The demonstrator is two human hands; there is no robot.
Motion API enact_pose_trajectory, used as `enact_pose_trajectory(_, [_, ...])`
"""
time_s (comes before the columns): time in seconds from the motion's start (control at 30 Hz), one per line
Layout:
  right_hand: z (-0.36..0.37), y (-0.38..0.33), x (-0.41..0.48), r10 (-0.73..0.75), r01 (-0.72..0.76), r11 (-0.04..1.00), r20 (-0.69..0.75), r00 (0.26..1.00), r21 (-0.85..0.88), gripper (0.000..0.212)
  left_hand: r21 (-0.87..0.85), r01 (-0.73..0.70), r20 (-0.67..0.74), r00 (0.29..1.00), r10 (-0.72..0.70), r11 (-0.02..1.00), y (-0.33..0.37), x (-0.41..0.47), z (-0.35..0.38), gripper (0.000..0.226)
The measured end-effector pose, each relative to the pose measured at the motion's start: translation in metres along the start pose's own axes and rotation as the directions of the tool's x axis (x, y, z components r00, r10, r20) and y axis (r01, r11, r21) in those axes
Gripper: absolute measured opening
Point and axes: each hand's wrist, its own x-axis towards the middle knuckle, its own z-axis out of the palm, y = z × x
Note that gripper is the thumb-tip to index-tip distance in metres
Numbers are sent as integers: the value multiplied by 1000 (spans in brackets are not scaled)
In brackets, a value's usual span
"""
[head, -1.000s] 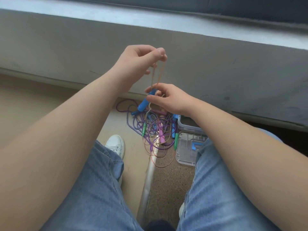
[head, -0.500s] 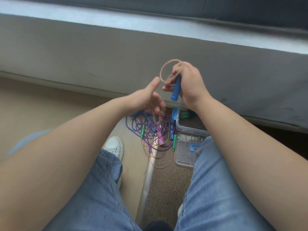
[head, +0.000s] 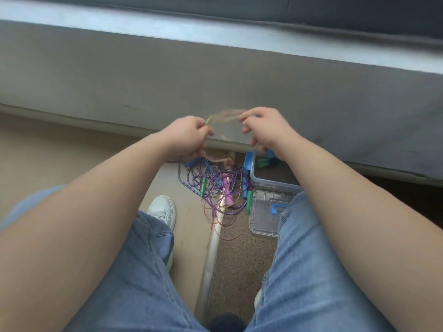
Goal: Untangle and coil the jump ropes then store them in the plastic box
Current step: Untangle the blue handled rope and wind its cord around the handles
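Left hand (head: 189, 135) and right hand (head: 266, 130) each gripped the blurred rope (head: 226, 115) stretched between them. Tangled ropes (head: 215, 185) lay on the floor, touching the box (head: 271, 184).

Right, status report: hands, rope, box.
Left hand and right hand both pinching a blurred pinkish rope stretched between them. Tangled pile on floor. Plastic box open, lid beside it. Nothing blocking.

Clear glossy plastic box (head: 268, 185), clear plastic lid (head: 261, 219), blue denim jeans (head: 143, 271), speckled rough floor (head: 237, 257), matt grey wall (head: 119, 75)
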Motion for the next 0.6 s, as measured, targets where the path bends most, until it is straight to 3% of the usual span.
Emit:
enact_pose_trajectory(0.1, [16, 4, -10, 28, 19, 990, 332, 943, -137, 56, -263, -75, -53, 997, 63, 962, 22, -6, -2, 26])
enact_pose_trajectory(0.2, [27, 9, -13, 9, 88, 981, 489, 872, -175, 46, -439, -96, -52, 995, 81, 893, 35, -11, -6, 26])
enact_pose_trajectory(0.3, [33, 11, -12, -29, 114, 980, 455, 890, -162, 11, -506, -109, -109, 992, 61, 856, 34, -10, -9, 27])
enact_pose_trajectory(0.4, [33, 4, -7, -108, 107, 994, 321, 941, 21, 15, -515, 21, -115, 989, -94, 857, 31, -4, -9, 37])
enact_pose_trajectory(0.5, [27, -7, -4, -159, 57, 927, 252, 955, 370, 17, -527, 167, 25, 983, -181, 833, 27, -4, 1, 58])
enact_pose_trajectory(0.6, [20, -16, -4, -194, 16, 807, 239, 952, 590, 20, -437, 182, 226, 970, -89, 881, 18, -11, 15, 83])
